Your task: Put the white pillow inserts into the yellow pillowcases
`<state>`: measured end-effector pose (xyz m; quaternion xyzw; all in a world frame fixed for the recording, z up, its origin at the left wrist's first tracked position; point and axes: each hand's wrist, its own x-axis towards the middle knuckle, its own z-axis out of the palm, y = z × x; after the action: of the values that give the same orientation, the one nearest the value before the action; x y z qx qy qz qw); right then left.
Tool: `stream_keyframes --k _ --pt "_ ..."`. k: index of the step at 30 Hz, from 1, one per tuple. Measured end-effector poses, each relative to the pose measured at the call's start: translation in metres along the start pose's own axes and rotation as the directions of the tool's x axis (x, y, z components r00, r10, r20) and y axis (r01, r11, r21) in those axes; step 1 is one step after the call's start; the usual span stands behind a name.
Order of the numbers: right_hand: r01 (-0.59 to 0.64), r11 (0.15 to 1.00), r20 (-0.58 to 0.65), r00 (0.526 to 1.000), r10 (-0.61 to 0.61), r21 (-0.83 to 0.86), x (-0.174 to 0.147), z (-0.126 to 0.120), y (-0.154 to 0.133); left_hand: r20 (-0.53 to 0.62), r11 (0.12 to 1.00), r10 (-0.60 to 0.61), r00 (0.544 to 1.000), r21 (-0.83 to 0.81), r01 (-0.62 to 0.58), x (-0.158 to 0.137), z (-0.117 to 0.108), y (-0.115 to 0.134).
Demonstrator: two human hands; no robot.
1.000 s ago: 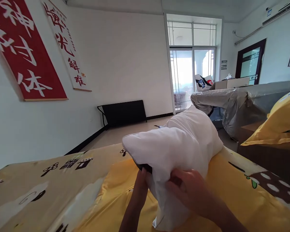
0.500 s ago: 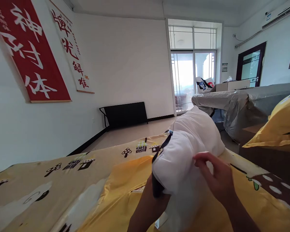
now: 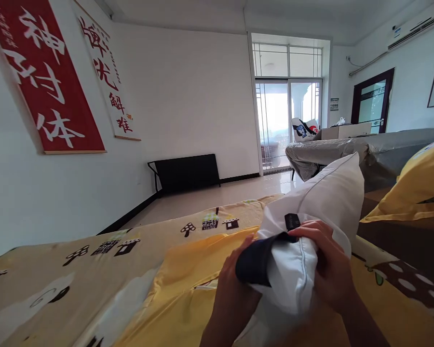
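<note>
A white pillow point(image 3: 321, 193) is bunched up between my two hands, its far corner pointing up and to the right. A dark navy band point(image 3: 252, 262) wraps its near left end, and a small black label point(image 3: 292, 221) shows on top. My left hand point(image 3: 238, 277) is closed round the pillow at the band. From the right side, my right hand point(image 3: 329, 260) grips the pillow near its grey-piped seam, fingers over the top. Under and left of the pillow lies a yellow pillowcase point(image 3: 181, 260) with a slit opening showing a bit of pale lining.
A beige patterned bedspread point(image 3: 155, 226) covers the bed below. At the right a yellow pillow point(image 3: 412, 178) rests on a brown box-like surface. Beyond stand a plastic-covered sofa point(image 3: 321, 149) and a black folded frame point(image 3: 188, 172) against the wall.
The pillow has turned and swung right, showing its seam and black label. My right hand has moved from a light pinch to a firm grip; my left hand has risen slightly.
</note>
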<state>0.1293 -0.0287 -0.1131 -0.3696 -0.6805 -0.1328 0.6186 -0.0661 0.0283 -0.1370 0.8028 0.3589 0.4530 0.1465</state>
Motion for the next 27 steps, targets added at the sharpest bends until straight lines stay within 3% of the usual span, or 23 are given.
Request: stream_keyframes --k 2,3,4,6,9,11,13,16,21,24,27 --pt "-0.050 0.999 -0.168 0.985 0.049 -0.005 0.000 0.005 0.008 -0.136 0.985 -0.140 0.981 0.079 0.152 0.005 0.003 -0.006" --pt "-0.076 0.997 -0.241 0.968 0.073 -0.003 0.001 0.007 0.012 -0.144 0.973 -0.189 0.971 0.108 0.205 0.006 0.002 -0.006" --pt "-0.100 0.995 -0.304 0.948 0.094 -0.003 0.001 0.009 0.015 -0.104 0.965 -0.218 0.970 0.126 0.230 0.007 0.001 -0.004" --pt "-0.137 0.991 -0.402 0.907 0.125 -0.003 0.003 0.011 0.017 0.105 0.974 -0.210 0.972 0.108 0.199 0.006 -0.002 0.003" --pt "-0.110 0.993 -0.505 0.856 0.113 0.036 0.008 0.011 0.015 0.401 0.991 -0.117 0.908 -0.008 0.131 0.001 -0.003 0.016" --pt "-0.047 0.996 -0.545 0.835 0.080 0.073 0.011 0.010 0.013 0.409 0.990 -0.099 0.907 -0.049 0.130 -0.002 0.001 0.018" --pt "-0.018 0.996 -0.555 0.830 0.065 0.090 0.011 0.009 0.012 0.308 0.985 -0.125 0.943 -0.071 0.154 -0.001 0.008 0.013" --pt "0.004 0.999 -0.484 0.875 0.015 0.039 0.008 0.010 0.014 0.126 0.978 -0.191 0.974 -0.062 0.200 0.007 0.015 -0.008" --pt "0.151 0.977 -0.132 0.976 -0.171 -0.153 0.006 0.019 0.015 -0.083 0.955 -0.295 0.952 -0.044 0.293 0.024 0.008 -0.060" --pt "0.190 0.979 0.093 0.979 -0.183 -0.075 0.004 0.034 0.018 -0.150 0.932 -0.361 0.920 -0.045 0.359 0.027 -0.001 -0.093" --pt "0.169 0.985 0.288 0.945 -0.157 -0.018 -0.004 0.055 0.031 -0.163 0.911 -0.410 0.897 -0.042 0.409 0.024 -0.006 -0.123"
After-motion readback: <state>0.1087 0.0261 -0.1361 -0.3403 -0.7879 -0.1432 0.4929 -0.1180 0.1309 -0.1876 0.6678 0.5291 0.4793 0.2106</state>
